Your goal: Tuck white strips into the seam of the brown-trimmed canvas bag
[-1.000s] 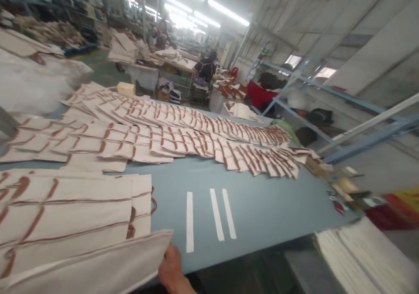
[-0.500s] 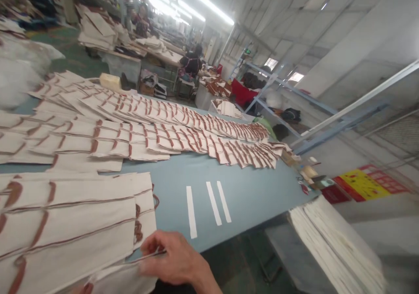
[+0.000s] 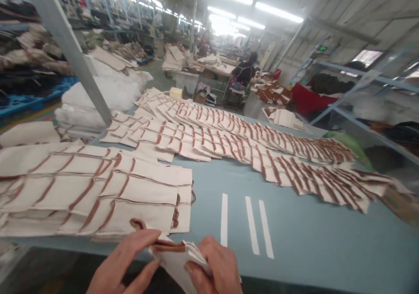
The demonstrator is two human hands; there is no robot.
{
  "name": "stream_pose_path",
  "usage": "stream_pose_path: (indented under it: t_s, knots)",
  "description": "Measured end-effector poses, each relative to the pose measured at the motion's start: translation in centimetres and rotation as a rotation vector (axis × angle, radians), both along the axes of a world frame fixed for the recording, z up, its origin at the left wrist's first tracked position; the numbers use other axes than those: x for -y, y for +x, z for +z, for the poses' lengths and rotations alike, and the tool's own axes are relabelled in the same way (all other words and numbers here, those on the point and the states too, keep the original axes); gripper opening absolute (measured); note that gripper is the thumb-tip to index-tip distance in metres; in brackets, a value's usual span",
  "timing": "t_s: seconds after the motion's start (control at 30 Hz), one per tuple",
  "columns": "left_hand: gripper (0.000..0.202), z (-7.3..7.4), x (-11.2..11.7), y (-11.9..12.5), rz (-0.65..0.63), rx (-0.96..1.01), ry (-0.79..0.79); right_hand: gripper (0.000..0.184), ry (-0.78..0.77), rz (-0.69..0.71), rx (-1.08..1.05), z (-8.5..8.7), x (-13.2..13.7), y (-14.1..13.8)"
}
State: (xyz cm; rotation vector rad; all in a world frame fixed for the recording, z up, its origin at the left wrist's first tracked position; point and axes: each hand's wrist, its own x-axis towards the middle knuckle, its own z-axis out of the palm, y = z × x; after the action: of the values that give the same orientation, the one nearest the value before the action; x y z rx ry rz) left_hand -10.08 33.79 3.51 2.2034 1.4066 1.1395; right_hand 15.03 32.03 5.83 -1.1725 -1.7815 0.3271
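Note:
A cream fabric piece with brown trim (image 3: 178, 265) is between my two hands at the table's near edge. My left hand (image 3: 127, 259) pinches its left side by the brown edging, thumb below and fingers above. Closed on its right side is my right hand (image 3: 218, 263), where the cloth looks folded or layered. The lower part of the piece runs out of the picture. Just beyond my hands lies a spread of overlapping cream pieces with brown strips (image 3: 144, 198), with brown loops at its right end.
Long overlapping rows of similar pieces (image 3: 222, 141) cross the far side of the blue table (image 3: 310, 241). White strips (image 3: 224, 219) lie on its surface. A grey post (image 3: 72, 45) rises at the left, beside white plastic bundles (image 3: 101, 93). A person (image 3: 244, 71) sits farther back.
My view has swung left. My left hand has come into view onto the cloth, and the piece my right hand held is now raised between both hands, off the spread.

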Motion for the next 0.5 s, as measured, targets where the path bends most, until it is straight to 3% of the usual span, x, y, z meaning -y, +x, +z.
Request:
stream_pose_path:
  t_s: [0.23, 0.4, 0.5]
  knots:
    - [0.019, 0.8, 1.5, 6.6, -0.042, -0.002, 0.027, 0.034, -0.03, 0.009, 0.036, 0.3, 1.2, 5.7]
    - [0.005, 3.1, 1.2, 9.9, -0.162, 0.054, -0.172, 0.032, -0.088, 0.122, 0.12, -0.7, 1.3, 7.7]
    - [0.011, 3.7, 1.5, 10.7, -0.188, 0.032, -0.27, 0.034, -0.154, 0.179, 0.176, -1.1, 1.3, 7.8]
